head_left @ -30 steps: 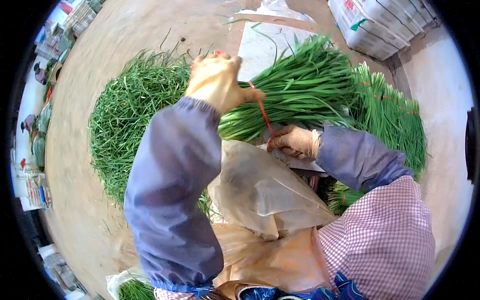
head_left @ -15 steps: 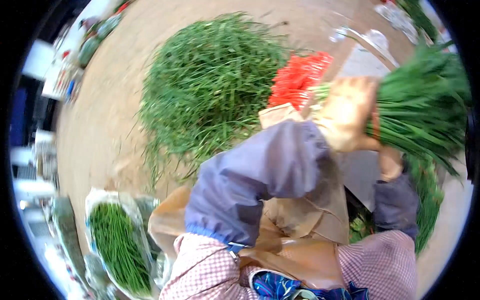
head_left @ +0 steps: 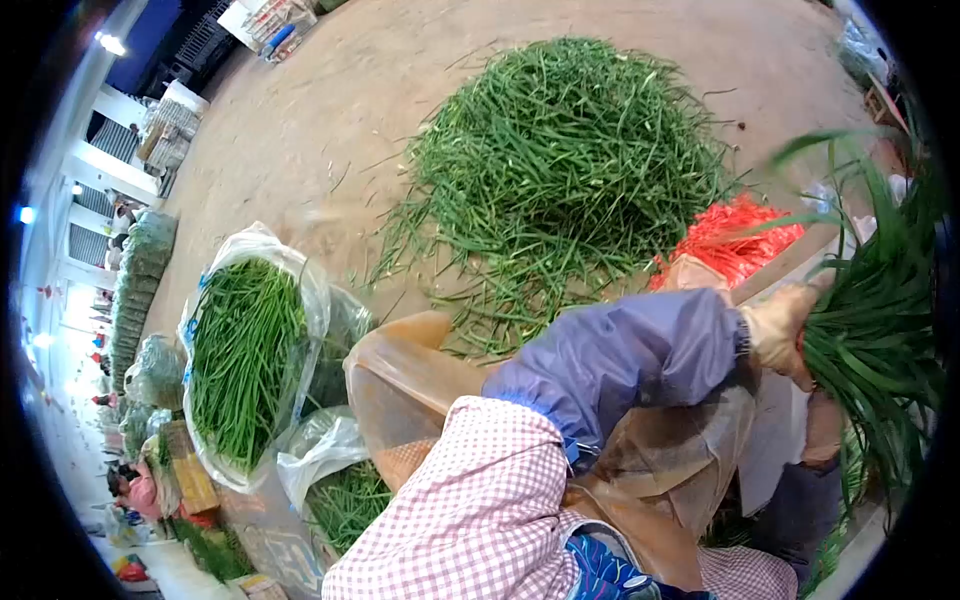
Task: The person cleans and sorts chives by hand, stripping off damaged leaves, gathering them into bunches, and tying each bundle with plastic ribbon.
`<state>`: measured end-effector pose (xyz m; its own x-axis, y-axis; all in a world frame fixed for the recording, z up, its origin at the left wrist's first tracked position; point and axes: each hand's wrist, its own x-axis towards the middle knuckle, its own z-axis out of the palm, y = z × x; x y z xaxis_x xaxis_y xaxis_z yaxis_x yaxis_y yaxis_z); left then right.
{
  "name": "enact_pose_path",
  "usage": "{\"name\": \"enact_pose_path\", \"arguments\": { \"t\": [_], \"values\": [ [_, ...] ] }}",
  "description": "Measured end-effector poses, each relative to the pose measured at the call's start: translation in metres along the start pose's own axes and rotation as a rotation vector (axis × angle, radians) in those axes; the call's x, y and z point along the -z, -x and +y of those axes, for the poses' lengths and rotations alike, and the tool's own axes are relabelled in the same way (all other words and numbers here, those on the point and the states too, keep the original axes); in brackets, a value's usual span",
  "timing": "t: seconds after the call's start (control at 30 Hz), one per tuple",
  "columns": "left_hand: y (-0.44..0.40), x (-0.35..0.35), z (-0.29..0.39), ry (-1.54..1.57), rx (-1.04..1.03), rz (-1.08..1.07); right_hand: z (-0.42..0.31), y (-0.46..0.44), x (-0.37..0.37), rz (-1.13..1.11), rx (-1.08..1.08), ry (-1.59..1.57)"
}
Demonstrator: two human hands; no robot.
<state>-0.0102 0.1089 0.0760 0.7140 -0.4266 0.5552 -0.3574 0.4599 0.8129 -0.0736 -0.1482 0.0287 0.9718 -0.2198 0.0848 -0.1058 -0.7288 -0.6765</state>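
A bunch of long, flat green leaves, like Chinese chives (head_left: 880,320), is at the right edge, its leaves spread up and down. My left hand (head_left: 785,330) reaches across to the right and is closed on the near end of the bunch. A bit of red, like a band, shows beside its fingers. Just below, my right hand (head_left: 825,425) is against the bunch; its fingers are hidden by leaves and my left hand. A pile of red strips (head_left: 735,240) lies beyond my left forearm, next to a pale board (head_left: 775,440).
A large heap of loose green leaves (head_left: 570,160) covers the floor ahead. To the left stands a clear bag of chives (head_left: 250,360), with another plastic bag (head_left: 325,450) beside it. Stacked bundles (head_left: 140,280) line the far left, and a person in pink (head_left: 140,490) is lower left.
My view has turned left, so the heap and bags appear further right. The bunch has shifted to the right edge and its leaves have swung more upright. My left hand remains on it.
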Motion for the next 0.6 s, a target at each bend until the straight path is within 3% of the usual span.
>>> {"name": "enact_pose_path", "arguments": {
  "t": [0.03, 0.13, 0.2, 0.23, 0.33, 0.43, 0.5, 0.57, 0.6],
  "values": [
    [-0.002, 0.002, -0.001, -0.136, -0.06, 0.006, -0.001, -0.001, -0.004, -0.028, -0.036, -0.068],
    [-0.016, 0.005, -0.018, 0.082, -0.068, -0.068, -0.012, 0.009, -0.019, -0.114, -0.094, -0.227],
    [-0.026, 0.001, -0.01, -0.197, 0.192, -0.247, -0.027, 0.02, -0.023, -0.106, -0.113, -0.247],
    [-0.043, 0.017, 0.028, -0.576, 0.383, -0.423, -0.034, 0.026, -0.023, -0.098, -0.12, -0.257],
    [-0.078, 0.001, 0.03, -0.805, 0.432, -0.601, -0.056, 0.046, -0.03, -0.115, -0.183, -0.347],
    [-0.084, -0.005, 0.02, -0.982, 0.574, -0.757, -0.071, 0.049, -0.05, -0.313, -0.374, -0.51],
    [-0.051, 0.001, -0.018, -1.229, 0.469, -0.783, -0.072, 0.05, -0.05, -0.622, -0.638, -0.554],
    [-0.038, 0.005, -0.018, -1.273, 0.338, -0.704, -0.058, 0.075, -0.042, -0.646, -0.538, -0.646],
    [-0.037, 0.001, -0.009, -1.319, 0.355, -0.696, -0.071, 0.086, -0.027, -0.54, -0.507, -0.541]
  ]
}}
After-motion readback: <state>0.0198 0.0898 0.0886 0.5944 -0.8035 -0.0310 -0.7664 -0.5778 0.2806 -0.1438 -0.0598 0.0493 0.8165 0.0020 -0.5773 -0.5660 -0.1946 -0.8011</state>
